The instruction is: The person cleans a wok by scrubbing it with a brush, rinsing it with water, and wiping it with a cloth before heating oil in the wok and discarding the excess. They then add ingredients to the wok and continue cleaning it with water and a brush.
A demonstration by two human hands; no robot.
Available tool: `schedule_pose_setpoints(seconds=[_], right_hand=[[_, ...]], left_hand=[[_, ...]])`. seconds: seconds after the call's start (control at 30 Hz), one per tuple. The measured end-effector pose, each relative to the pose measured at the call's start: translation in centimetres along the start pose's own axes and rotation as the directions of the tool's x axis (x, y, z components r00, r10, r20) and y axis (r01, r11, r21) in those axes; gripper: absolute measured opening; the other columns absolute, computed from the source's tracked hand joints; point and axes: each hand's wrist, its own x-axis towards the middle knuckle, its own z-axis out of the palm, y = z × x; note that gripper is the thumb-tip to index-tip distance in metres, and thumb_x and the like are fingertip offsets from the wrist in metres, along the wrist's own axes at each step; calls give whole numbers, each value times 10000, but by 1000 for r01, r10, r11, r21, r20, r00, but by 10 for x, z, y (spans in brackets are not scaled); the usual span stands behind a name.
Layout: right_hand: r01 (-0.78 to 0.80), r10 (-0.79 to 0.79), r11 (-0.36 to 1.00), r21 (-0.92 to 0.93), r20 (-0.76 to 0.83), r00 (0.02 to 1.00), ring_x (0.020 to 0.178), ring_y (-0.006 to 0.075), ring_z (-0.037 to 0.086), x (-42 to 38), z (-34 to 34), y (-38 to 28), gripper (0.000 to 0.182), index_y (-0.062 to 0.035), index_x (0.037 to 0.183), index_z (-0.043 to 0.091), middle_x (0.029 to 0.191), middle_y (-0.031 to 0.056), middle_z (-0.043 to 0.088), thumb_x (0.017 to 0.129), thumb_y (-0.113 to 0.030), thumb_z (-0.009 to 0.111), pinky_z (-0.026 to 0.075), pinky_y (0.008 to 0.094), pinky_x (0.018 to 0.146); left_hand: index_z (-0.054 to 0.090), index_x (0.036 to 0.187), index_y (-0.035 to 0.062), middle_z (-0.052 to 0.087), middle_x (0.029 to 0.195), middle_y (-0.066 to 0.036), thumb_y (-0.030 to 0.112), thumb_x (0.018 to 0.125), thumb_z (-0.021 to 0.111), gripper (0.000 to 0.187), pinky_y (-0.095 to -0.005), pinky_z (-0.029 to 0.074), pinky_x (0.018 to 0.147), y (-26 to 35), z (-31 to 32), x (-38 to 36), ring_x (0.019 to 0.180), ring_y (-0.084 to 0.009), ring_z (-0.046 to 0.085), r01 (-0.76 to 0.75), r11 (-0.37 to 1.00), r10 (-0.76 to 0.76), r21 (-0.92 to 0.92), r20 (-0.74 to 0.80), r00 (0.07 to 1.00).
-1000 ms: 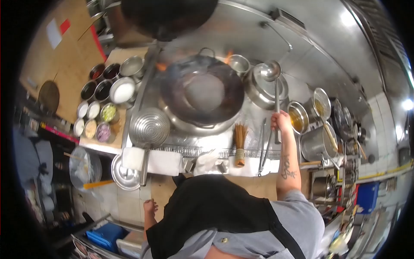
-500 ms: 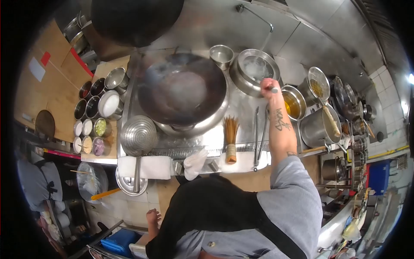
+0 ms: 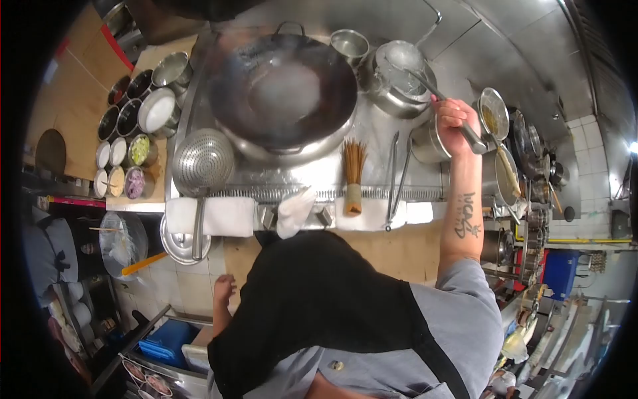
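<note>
My right hand (image 3: 454,120) is wrapped around the handle of a metal ladle (image 3: 434,92) at the back right of the stove. The ladle's bowl end lies over a round steel pot (image 3: 385,100) beneath a bent water tap (image 3: 435,28). Low on the left, my left hand (image 3: 224,288) hangs beside my apron, fingers loosely curled and nothing visible in them. A large dark wok (image 3: 229,100) sits on the burner in front of me, its middle hazy. Beside the pot stands a small steel bowl (image 3: 350,45).
A perforated skimmer (image 3: 203,161), a bamboo brush (image 3: 353,176) and tongs (image 3: 399,179) lie along the stove front by folded white towels (image 3: 209,216). Ingredient containers (image 3: 136,183) crowd the left. More pots (image 3: 503,176) stand on the right, one with a wooden-handled tool.
My right hand has moved right and turned, bringing the ladle's length into view, slanted over the pot. The whole view has shifted slightly. My left hand still hangs low.
</note>
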Motion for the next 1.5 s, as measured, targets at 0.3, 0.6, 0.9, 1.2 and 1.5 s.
schedule_pose_setpoints(seconds=[0.3,0.6,0.9,1.2,1.5], right_hand=[[-96,97,994,43,-22,995,540,116,521,-104,15,90,538,118,1424,202,786,60,460,952,-77,370,471,290,391],[-498,479,864,-75,-188,858,486,74,446,-76,17,138,398,25,1348,423,713,0,412,960,-59,406,425,268,356],[-353,301,882,-313,-203,932,451,71,420,47,-72,217,299,0,1201,432,658,-10,435,903,-22,442,352,244,356],[-416,406,899,-139,-94,909,451,28,387,70,-51,188,221,-18,1140,531,666,-40,446,966,-115,435,333,200,360],[-263,9,615,-744,-327,945,415,92,400,-5,-50,181,312,-34,1175,503,632,-8,461,866,-1,520,343,269,353]], left_hand=[[601,1103,60,642,951,-43,302,932,593,296,-302,471,617,70,33,-6,735,-158,614,10,997,-10,72,-6,1000],[583,1129,79,623,957,-51,319,926,589,314,-344,465,598,-6,7,4,729,-192,607,199,972,-210,-124,-86,974],[588,1131,56,632,943,-79,273,931,583,296,-372,480,615,-35,29,-14,741,-213,611,219,956,-249,-196,-143,958],[580,1130,32,620,934,-97,254,936,571,295,-378,482,632,-44,27,-14,751,-210,614,150,988,-151,-35,-38,988],[573,1162,56,631,981,-92,281,931,568,322,-381,484,649,-4,14,-9,772,-220,623,101,949,-167,-299,-205,964]])
